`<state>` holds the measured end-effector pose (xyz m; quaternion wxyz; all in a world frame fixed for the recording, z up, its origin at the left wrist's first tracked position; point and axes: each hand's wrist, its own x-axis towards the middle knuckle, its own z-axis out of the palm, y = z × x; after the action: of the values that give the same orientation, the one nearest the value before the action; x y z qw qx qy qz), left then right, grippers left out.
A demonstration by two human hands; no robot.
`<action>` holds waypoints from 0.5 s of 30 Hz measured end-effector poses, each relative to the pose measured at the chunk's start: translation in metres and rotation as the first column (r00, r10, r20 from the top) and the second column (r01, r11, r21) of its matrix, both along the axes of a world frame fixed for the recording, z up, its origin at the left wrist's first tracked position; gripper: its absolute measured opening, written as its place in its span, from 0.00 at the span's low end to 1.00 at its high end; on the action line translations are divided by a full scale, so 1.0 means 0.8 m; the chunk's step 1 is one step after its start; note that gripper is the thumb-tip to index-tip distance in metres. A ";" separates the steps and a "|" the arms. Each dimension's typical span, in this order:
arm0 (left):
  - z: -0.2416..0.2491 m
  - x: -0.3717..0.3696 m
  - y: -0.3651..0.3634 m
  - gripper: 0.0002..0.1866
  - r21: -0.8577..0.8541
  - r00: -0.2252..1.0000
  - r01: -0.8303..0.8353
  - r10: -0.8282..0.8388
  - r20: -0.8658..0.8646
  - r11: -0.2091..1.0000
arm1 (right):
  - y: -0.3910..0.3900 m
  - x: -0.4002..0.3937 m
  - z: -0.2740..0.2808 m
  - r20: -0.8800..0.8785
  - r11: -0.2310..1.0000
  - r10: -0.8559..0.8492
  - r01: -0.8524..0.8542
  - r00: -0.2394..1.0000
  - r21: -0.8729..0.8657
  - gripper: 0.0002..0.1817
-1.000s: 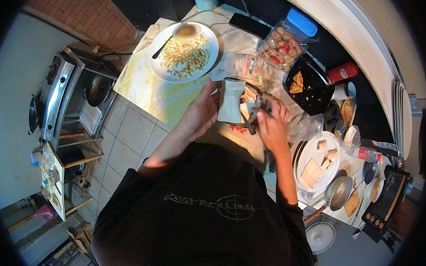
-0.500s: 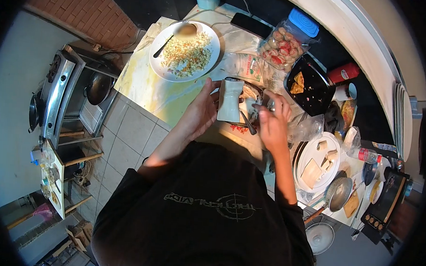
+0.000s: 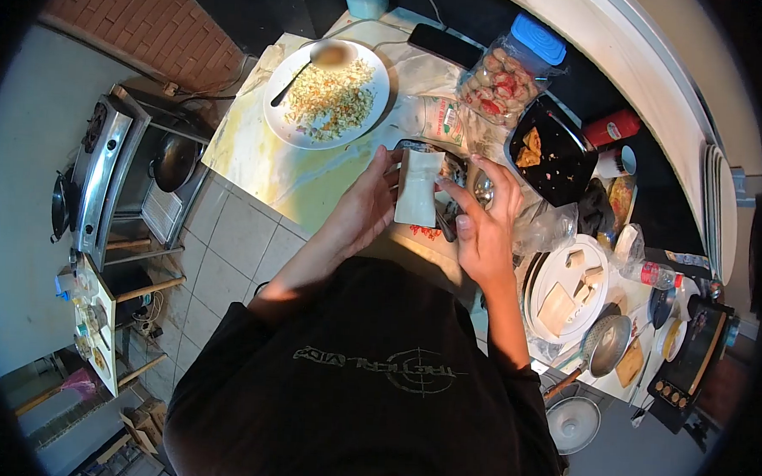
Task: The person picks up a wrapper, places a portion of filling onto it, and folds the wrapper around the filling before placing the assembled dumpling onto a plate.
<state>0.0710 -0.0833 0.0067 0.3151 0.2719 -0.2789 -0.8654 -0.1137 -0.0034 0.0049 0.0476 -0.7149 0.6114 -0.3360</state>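
A pale, flat rectangular wrapper [image 3: 418, 189] is held upright by my left hand [image 3: 367, 199], whose fingers curl behind its left edge. My right hand [image 3: 486, 217] touches the wrapper's right edge with its index fingertip, the other fingers apart. Behind the wrapper, mostly hidden, is a dark dish [image 3: 456, 169] with a spoon handle [image 3: 445, 228] sticking out. To the upper left sits a white plate [image 3: 378, 110] of chopped filling with a spoon on it.
At the right are a black tray [image 3: 562, 174], a white plate with folded pieces [image 3: 595, 303], a small pan [image 3: 606, 346] and a plastic bottle [image 3: 658, 276]. A bag of meatball-like pieces [image 3: 500, 83] lies at the top. A stove [image 3: 108, 154] stands at far left.
The wrapper has shifted slightly right and now covers more of the dish. My right hand's index finger has moved left onto the wrapper's edge.
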 end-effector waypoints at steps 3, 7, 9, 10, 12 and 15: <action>-0.005 0.001 0.001 0.29 0.018 0.999 0.006 -0.005 -0.039 1.000 | -0.001 0.004 0.001 0.070 0.998 0.061 -0.061 0.996 0.001 0.19; -0.019 0.000 0.005 0.23 -0.033 0.994 -0.014 0.017 0.105 0.999 | -0.009 0.008 -0.001 0.299 1.000 -0.004 0.012 0.954 -0.024 0.12; -0.010 -0.004 0.007 0.25 -0.166 0.998 0.053 -0.045 0.050 0.985 | -0.016 0.008 -0.006 0.726 0.982 -0.171 0.054 0.667 0.181 0.14; -0.014 -0.005 0.008 0.25 -0.166 0.997 0.058 -0.050 0.051 0.984 | -0.024 0.004 -0.015 0.784 0.992 -0.082 -0.028 0.616 0.126 0.21; -0.026 -0.006 0.007 0.28 -0.206 0.991 0.104 -0.085 0.099 0.973 | -0.026 0.004 -0.007 0.847 0.982 -0.087 -0.097 0.525 0.161 0.23; -0.032 -0.004 0.006 0.30 -0.289 0.982 0.157 -0.119 0.146 0.944 | -0.032 0.003 0.000 0.879 0.965 -0.100 -0.171 0.467 0.201 0.26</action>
<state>0.0675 -0.0783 -0.0187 0.2729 0.2548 -0.4446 -0.8142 -0.1113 -0.0289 0.0049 0.4566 -0.4382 0.5220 -0.5718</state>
